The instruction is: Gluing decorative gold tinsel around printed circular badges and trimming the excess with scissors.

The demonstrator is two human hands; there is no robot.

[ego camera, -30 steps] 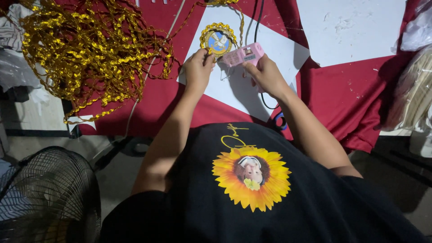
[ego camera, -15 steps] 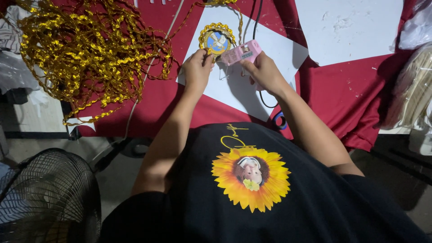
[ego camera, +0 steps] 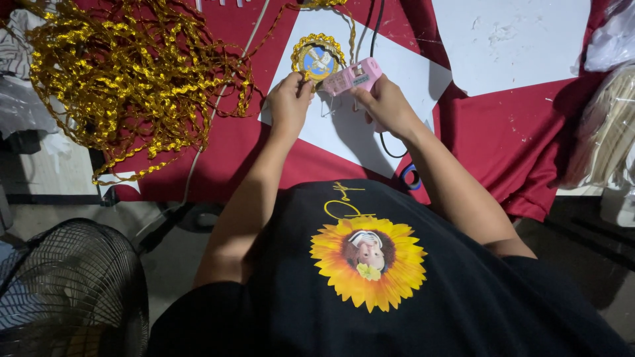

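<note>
Since the earlier frame our right hand (ego camera: 387,106) has tipped the pink glue gun (ego camera: 354,76) closer to the round medallion (ego camera: 318,58), which our left hand (ego camera: 289,99) pinches at its lower edge. We judge the nozzle should follow the gold braid (ego camera: 132,79) trim slowly, fingers kept off hot glue. Medallion lies on white card (ego camera: 410,79), just beyond both hands, over red cloth (ego camera: 516,145).

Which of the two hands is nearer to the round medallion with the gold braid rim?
Left. The left hand touches the medallion at its lower edge with the fingertips. The right hand is lower right of it, gripping the pink glue gun, whose nozzle points toward the rim.
</note>
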